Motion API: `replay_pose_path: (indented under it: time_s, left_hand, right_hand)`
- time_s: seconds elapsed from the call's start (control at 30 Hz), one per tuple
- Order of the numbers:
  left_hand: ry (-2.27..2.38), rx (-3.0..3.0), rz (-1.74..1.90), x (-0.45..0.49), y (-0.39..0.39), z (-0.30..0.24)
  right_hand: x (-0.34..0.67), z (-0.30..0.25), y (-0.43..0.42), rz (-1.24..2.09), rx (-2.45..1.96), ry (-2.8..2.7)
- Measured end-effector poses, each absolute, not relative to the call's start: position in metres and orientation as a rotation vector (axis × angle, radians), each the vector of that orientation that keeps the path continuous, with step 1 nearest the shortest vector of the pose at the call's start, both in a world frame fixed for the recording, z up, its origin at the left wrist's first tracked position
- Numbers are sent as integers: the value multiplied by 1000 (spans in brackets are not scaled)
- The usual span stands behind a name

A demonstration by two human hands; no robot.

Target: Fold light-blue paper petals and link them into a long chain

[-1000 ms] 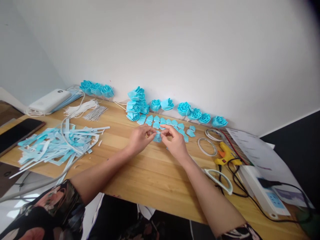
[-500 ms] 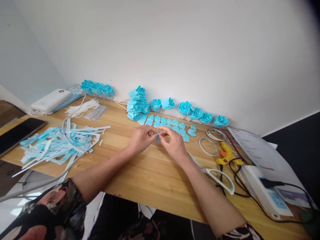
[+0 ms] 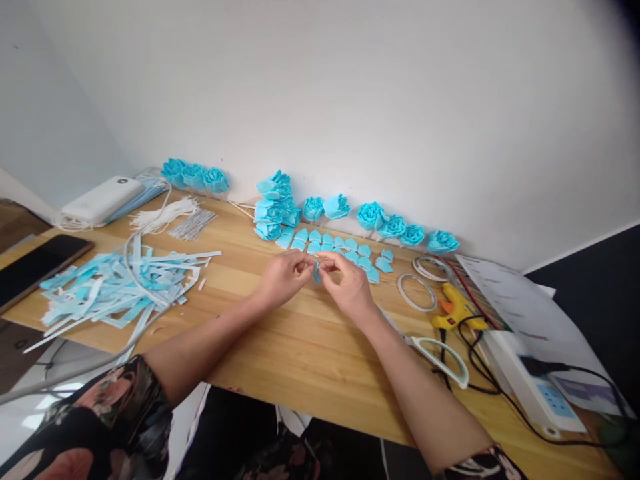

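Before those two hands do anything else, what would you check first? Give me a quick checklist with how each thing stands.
1. Left hand grip: ok, fingertips pinched at a small blue piece.
2. Right hand grip: ok, pinched at that same piece.
3. Loose blue petals nearby: ok, lying just beyond the hands.
4. Scissors shut: cannot tell, the right forearm partly hides them.
5. Yellow glue gun hot: cannot tell; it lies off to the right, apart from both hands.
6. Grey cable clear of the strips: not ok, it lies across them.
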State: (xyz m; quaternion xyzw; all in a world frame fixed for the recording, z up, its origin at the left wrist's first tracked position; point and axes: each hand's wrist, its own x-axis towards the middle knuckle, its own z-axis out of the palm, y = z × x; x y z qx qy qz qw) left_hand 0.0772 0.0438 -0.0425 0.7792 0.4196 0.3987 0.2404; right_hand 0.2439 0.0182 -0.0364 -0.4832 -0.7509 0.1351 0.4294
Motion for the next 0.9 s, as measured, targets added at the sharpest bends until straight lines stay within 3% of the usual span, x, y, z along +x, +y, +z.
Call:
replay_pose_path:
  time_s: [0.5, 0.9]
  left_hand:
    - [1176, 2132, 1092, 78, 46, -43]
    - [1347, 2051, 1054, 50, 63, -18]
  right_hand:
    - [245, -36, 19, 389, -1220, -1869]
    - [258, -41, 34, 821, -1223, -1479]
